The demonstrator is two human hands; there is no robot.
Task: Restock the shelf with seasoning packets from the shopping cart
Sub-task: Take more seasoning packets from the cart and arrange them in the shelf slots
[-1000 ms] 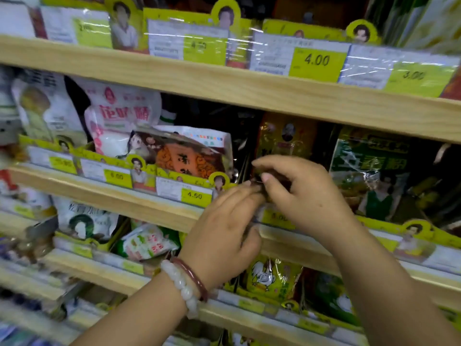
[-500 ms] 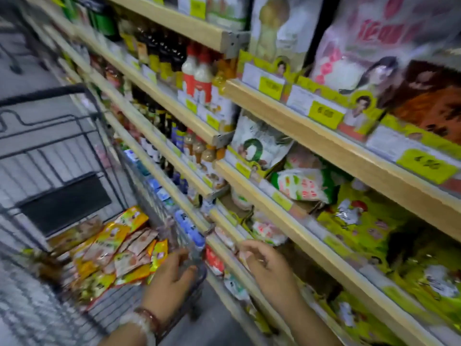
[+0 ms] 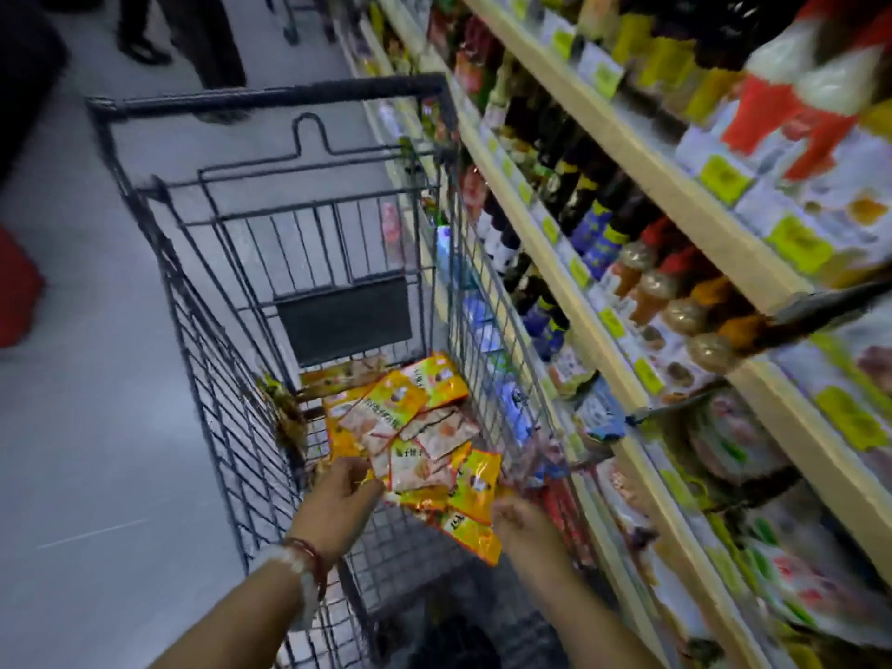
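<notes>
Wooden shelves of bottled sauces run just beside the wire shopping cart, where yellow seasoning packets lie heaped on its floor, the left hand curling its fingers into the pile's near edge and the right hand gripping one packet's edge.

I was looking down a grocery store aisle. A wire shopping cart stood on the grey floor beside long wooden shelves stocked with sauce bottles and packaged foods. Yellow price tags lined the shelf edges, and seasoning packets lay in the cart.
</notes>
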